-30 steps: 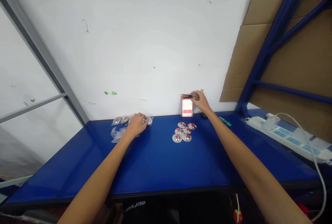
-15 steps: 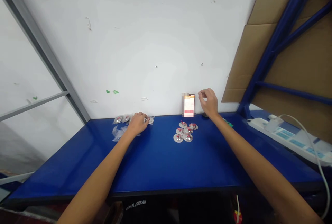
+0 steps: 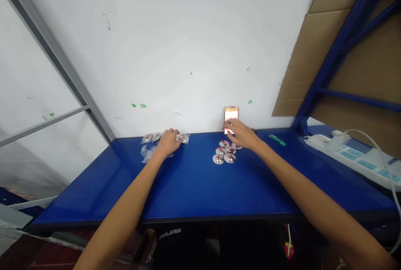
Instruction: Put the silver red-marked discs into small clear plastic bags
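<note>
My left hand (image 3: 169, 140) is at the back of the table with its fingers curled down over a row of bagged small cymbals (image 3: 147, 138); its fingertips are partly hidden. One bagged cymbal (image 3: 184, 138) shows just right of it. Loose clear plastic bags (image 3: 147, 153) lie below, beside my left wrist. My right hand (image 3: 241, 132) hovers with fingers apart, in front of the lit phone (image 3: 231, 113) and just above a cluster of unbagged cymbals (image 3: 229, 158), silver discs with domed centres and red cords. Nothing shows in its fingers.
The blue table (image 3: 194, 186) meets a white wall (image 3: 188, 44). Toward the right lie a green object (image 3: 277, 140) and a white power strip (image 3: 354, 153) with a cable. Cardboard (image 3: 313, 53) and a blue frame (image 3: 332, 61) stand at the right.
My right hand has moved left and down, from beside the phone to in front of it. My left hand stays at the bagged cymbals. The view has shifted slightly.
</note>
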A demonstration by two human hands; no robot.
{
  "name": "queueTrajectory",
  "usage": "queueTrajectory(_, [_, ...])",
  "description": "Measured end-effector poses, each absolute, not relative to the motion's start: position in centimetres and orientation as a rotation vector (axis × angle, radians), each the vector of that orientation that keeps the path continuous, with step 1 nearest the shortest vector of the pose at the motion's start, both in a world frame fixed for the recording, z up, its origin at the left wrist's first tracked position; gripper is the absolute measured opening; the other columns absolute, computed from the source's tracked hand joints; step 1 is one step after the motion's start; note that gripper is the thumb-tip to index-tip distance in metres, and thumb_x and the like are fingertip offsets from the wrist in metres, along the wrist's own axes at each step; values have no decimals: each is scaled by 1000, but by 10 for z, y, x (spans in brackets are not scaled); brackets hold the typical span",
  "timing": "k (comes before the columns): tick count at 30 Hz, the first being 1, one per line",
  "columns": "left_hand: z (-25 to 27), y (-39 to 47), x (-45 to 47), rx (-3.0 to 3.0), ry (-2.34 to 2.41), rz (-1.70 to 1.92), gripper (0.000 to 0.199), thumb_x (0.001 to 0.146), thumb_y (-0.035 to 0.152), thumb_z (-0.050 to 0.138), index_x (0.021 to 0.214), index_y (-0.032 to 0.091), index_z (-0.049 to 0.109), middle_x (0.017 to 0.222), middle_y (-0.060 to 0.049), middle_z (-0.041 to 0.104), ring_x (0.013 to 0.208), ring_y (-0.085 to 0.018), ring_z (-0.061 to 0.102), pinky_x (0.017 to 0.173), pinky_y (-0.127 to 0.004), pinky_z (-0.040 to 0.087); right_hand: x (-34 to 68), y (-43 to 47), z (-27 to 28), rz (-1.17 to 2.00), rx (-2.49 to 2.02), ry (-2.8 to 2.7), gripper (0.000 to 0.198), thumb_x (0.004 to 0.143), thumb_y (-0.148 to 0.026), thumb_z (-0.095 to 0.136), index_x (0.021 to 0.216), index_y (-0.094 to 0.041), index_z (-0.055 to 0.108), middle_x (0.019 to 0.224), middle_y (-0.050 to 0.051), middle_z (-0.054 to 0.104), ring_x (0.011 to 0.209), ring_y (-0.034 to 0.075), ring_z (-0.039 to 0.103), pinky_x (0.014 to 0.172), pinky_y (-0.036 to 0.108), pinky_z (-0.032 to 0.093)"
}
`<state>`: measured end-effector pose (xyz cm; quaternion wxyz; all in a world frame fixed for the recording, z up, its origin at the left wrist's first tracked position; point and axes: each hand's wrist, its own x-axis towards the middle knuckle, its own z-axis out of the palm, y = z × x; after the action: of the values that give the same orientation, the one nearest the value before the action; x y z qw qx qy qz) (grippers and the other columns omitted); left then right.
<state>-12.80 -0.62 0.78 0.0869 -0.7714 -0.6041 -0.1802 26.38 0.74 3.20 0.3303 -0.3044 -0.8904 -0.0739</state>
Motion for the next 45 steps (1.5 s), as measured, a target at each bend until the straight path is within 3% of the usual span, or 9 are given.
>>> queueTrajectory(7, [7, -6, -126, -2378, -1694, -409, 28, 94, 31, 65, 116, 21, 79, 118, -17, 74, 116, -37, 57, 105, -48, 44, 264, 12, 22, -163, -817, -2335, 28, 95, -8, 53, 108, -24, 71, 115, 12, 68, 110, 31, 62, 97, 48, 53])
queueTrajectory(10, [6, -5, -121, -2353, -1668, -403, 30, 99, 30, 58, 118, 20, 78, 118, -20, 73, 117, -38, 57, 102, -50, 44, 261, 12, 20, -164, -807, -2341, 27, 96, -7, 52, 104, -24, 71, 111, 11, 69, 108, 31, 62, 95, 46, 53])
queueTrajectory(15, [5, -1, -113, -2328, -1663, -403, 35, 106, 26, 45, 102, 19, 79, 106, -21, 73, 115, -38, 60, 100, -49, 44, 254, 9, 19, -167, -770, -2367, 27, 97, -6, 50, 103, -23, 71, 105, 10, 69, 103, 29, 62, 94, 45, 52])
queueTrajectory(18, [8, -2, -112, -2307, -1682, -513, 37, 108, 29, 41, 107, 17, 76, 107, -20, 74, 111, -37, 63, 96, -47, 47, 252, 7, 20, -172, -772, -2372, 26, 98, -7, 50, 103, -23, 71, 104, 10, 70, 102, 29, 62, 93, 44, 51])
queueTrajectory(25, [19, -12, -101, -2293, -1790, -1108, 33, 106, 38, 44, 99, 20, 70, 103, -14, 76, 105, -33, 69, 97, -44, 51, 251, 5, 21, -214, -818, -2321, 23, 98, -9, 53, 106, -23, 70, 104, 11, 71, 102, 30, 61, 91, 44, 52])
queueTrajectory(31, [18, -19, -84, -2442, -2135, -2370, 26, 93, 45, 63, 89, 20, 56, 88, -5, 71, 87, -25, 79, 76, -32, 59, 249, 4, 21, -188, -844, -2284, 23, 98, -10, 54, 107, -24, 71, 102, 10, 72, 101, 30, 63, 91, 45, 52])
queueTrajectory(36, [20, -25, -75, -2449, -2101, -2867, 29, 91, 46, 69, 98, 18, 60, 90, -7, 74, 79, -21, 78, 68, -28, 58, 232, -7, 15, -17, -800, -2270, 24, 102, -18, 56, 122, -25, 69, 112, 9, 76, 106, 29, 67, 96, 46, 54])
queueTrajectory(41, [21, -40, -58, -2939, -1988, -2402, 43, 85, 45, 84, 114, 16, 70, 101, -10, 77, 80, -22, 77, 69, -30, 59, 201, -19, 2, 464, -888, -2074, 50, 104, -47, 65, 149, -31, 51, 125, 8, 74, 106, 26, 73, 93, 46, 59])
queueTrajectory(45, [19, -49, -48, -3185, -1829, -2044, 53, 79, 38, 90, 124, 18, 71, 90, -7, 77, 77, -22, 75, 70, -33, 59, 187, -20, -8, 862, -902, -1907, 49, 101, -59, 66, 137, -27, 59, 108, 6, 76, 81, 22, 77, 70, 37, 61])
